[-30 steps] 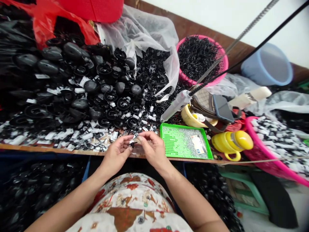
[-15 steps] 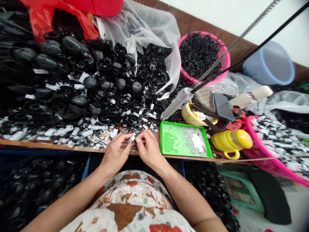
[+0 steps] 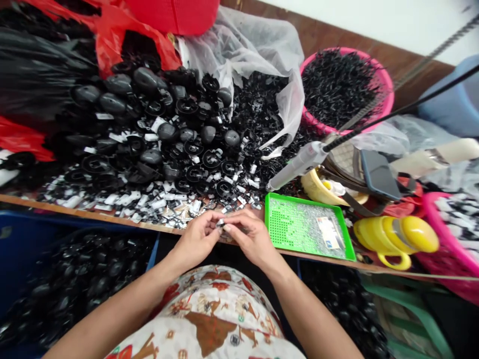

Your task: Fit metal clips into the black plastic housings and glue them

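Over the front edge of the bench, my left hand point(image 3: 200, 238) pinches a small black-and-white plastic part point(image 3: 220, 223) between thumb and fingers. My right hand point(image 3: 251, 235) meets it from the other side, its fingertips closed on the same part. Fingers cover most of the piece, so its exact shape is hidden. Just beyond the hands lie loose white and black plastic pieces point(image 3: 149, 197). A heap of glossy black rounded housings point(image 3: 149, 132) rises behind them. To the right of my right hand sits a green tray point(image 3: 275, 245) holding many tiny clear or metallic bits.
A grey electric screwdriver point(image 3: 297, 164) hangs on a cord above the tray. Farther right stand a yellow bottle point(image 3: 396, 237) and a cream bowl point(image 3: 312, 187). A pink basket point(image 3: 387, 102) of black parts is behind. Blue bins point(image 3: 18, 234) with black parts sit below the bench.
The view has swung left, so everything appears shifted to the right. My two hands have drawn closer together around the small part, with the right fingers now reaching over it.
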The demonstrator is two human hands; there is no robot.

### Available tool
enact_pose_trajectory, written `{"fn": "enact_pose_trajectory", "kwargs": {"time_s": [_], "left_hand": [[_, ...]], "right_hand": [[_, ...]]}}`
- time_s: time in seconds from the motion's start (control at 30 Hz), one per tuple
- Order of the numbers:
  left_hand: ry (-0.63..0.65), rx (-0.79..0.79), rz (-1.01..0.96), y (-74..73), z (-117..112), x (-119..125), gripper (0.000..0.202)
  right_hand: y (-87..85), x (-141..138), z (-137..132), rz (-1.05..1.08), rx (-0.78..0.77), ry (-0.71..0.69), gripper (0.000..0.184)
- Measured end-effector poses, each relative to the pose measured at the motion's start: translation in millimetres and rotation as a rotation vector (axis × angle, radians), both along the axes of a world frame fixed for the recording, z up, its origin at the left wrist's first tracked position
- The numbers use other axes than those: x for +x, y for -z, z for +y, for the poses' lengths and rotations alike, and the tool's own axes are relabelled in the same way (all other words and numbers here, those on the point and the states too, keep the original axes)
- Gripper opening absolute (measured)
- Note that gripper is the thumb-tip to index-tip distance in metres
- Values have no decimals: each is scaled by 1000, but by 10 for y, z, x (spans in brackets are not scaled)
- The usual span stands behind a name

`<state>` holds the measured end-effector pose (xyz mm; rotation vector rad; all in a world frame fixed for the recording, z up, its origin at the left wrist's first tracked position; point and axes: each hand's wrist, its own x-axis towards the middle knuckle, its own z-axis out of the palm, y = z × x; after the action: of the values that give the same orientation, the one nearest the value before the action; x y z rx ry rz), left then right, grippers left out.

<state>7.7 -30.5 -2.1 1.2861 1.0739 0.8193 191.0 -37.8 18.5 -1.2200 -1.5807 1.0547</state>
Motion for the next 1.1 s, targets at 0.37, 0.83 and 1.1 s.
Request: {"fn": "enact_pose_trajectory", "kwargs": {"time_s": [0.37,0.83,1.1], "left_hand": [[-62,2,-3,-25,-19,-44,28],[-29,109,102,-396,335,138,25],[-56,886,796,-329,848,241,31]], "right_hand": [[45,-144,49,-33,61,60,9],[-36,137,8,-548,496,71,23],[129,480,-100,-457,468,359,22]]}}
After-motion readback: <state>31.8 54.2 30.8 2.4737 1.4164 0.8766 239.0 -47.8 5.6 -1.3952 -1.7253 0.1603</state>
